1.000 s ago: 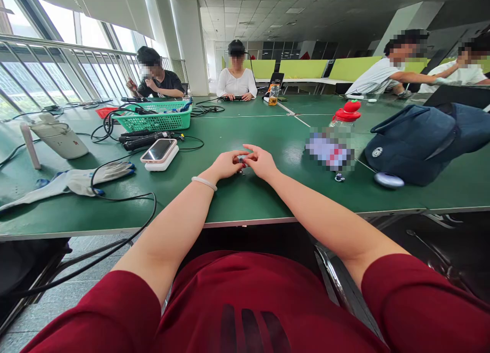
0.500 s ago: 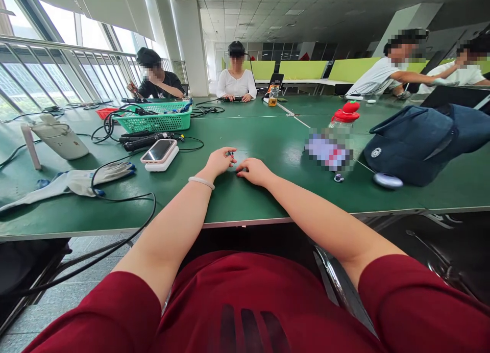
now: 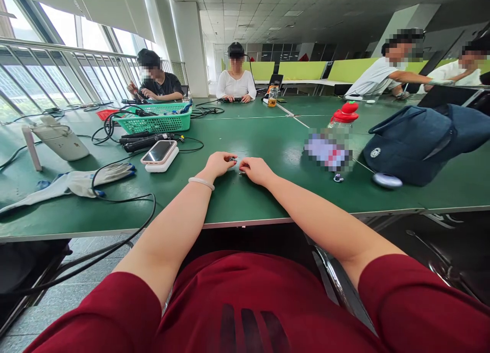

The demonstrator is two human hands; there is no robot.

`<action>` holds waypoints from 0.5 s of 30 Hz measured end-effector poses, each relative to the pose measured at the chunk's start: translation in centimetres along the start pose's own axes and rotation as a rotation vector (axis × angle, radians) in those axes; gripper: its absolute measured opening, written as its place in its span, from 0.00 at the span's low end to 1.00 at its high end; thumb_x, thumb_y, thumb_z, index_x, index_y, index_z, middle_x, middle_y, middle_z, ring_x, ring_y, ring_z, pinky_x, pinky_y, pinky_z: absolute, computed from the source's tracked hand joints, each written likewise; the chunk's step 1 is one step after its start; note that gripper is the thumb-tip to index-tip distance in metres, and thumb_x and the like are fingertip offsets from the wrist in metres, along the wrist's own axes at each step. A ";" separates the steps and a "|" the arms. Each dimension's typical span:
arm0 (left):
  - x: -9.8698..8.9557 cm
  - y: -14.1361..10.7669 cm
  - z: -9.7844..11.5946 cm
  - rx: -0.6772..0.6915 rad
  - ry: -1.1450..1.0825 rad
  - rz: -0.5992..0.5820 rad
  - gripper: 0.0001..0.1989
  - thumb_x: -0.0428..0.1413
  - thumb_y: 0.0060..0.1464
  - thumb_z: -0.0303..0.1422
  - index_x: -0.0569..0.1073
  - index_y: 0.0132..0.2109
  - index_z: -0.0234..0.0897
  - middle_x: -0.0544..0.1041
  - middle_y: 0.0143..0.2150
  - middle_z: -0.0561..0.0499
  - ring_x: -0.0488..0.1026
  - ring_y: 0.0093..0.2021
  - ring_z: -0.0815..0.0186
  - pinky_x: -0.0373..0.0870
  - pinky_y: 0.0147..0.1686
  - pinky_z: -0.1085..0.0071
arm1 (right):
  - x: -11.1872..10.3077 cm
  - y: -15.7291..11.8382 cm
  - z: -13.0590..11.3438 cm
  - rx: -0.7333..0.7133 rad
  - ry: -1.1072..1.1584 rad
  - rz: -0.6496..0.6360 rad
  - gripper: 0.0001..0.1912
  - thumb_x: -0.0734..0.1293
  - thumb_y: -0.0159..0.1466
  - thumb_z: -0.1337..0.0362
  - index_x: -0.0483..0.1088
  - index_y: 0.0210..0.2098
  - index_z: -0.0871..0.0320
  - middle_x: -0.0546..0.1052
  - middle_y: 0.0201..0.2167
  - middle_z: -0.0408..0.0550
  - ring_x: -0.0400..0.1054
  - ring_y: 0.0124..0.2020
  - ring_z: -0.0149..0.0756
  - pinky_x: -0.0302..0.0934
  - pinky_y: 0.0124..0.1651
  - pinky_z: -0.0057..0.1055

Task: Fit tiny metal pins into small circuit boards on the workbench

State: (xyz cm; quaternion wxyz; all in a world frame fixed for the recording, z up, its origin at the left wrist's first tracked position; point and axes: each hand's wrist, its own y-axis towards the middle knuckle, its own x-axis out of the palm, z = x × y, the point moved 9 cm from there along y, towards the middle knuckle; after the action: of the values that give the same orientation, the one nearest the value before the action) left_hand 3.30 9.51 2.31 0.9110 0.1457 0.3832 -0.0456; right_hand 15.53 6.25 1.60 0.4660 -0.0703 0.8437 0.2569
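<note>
In the head view my left hand (image 3: 219, 164) is closed in a pinch over the green table (image 3: 268, 205), a pale bracelet on its wrist. Between its thumb and fingertips sits a small silvery metal piece (image 3: 232, 159), too small to name. Just to the right, my right hand (image 3: 259, 170) is curled with its fingertips pressed together. Another small silvery bit (image 3: 242, 173) shows at those fingertips, its kind unclear. A narrow gap separates the two hands.
Left of my hands lie a phone (image 3: 160, 152) on a white box, a glove (image 3: 88, 180), black cables and a green basket (image 3: 155, 120). To the right are a red-lidded bottle (image 3: 345, 114), a blurred purple item (image 3: 328, 151) and a navy bag (image 3: 417, 144). Several people sit around.
My left hand's fingers have closed from a looser spread and dipped slightly. My right hand has shifted a little to the right, and a silvery bit now shows at its fingertips.
</note>
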 end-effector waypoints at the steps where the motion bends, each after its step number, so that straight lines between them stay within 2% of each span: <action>1: 0.0 0.0 0.1 0.002 -0.001 -0.001 0.17 0.61 0.44 0.33 0.80 0.44 0.38 0.77 0.31 0.50 0.70 0.32 0.65 0.65 0.37 0.70 | -0.3 0.0 0.2 0.014 0.016 0.020 0.08 0.62 0.61 0.70 0.74 0.33 0.56 0.78 0.32 0.44 0.69 0.35 0.32 0.60 0.41 0.28; 5: 0.2 -0.1 0.1 0.005 -0.034 -0.015 0.19 0.61 0.44 0.35 0.79 0.46 0.39 0.74 0.27 0.53 0.66 0.26 0.68 0.62 0.30 0.70 | -1.1 0.0 0.9 0.061 0.076 0.094 0.10 0.62 0.62 0.70 0.75 0.36 0.56 0.79 0.35 0.44 0.71 0.37 0.32 0.62 0.44 0.28; 9: 0.4 0.0 -0.1 0.001 -0.110 -0.027 0.18 0.62 0.43 0.36 0.78 0.43 0.37 0.71 0.25 0.54 0.63 0.24 0.70 0.59 0.27 0.71 | -1.6 0.0 1.5 0.117 0.175 0.143 0.09 0.64 0.61 0.69 0.77 0.36 0.56 0.80 0.35 0.44 0.73 0.38 0.32 0.63 0.46 0.29; 15: 1.0 0.3 -0.3 -0.007 -0.269 -0.047 0.18 0.66 0.37 0.34 0.75 0.38 0.34 0.73 0.25 0.54 0.67 0.26 0.70 0.62 0.31 0.71 | -2.2 -0.2 1.5 0.144 0.224 0.194 0.06 0.67 0.59 0.66 0.77 0.33 0.56 0.80 0.32 0.44 0.72 0.35 0.33 0.63 0.44 0.30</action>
State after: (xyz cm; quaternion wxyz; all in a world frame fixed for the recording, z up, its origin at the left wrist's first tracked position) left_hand 3.87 9.91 1.44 0.9533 0.1262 0.2609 -0.0848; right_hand 17.92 6.58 2.70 0.3459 0.0170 0.9095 0.2301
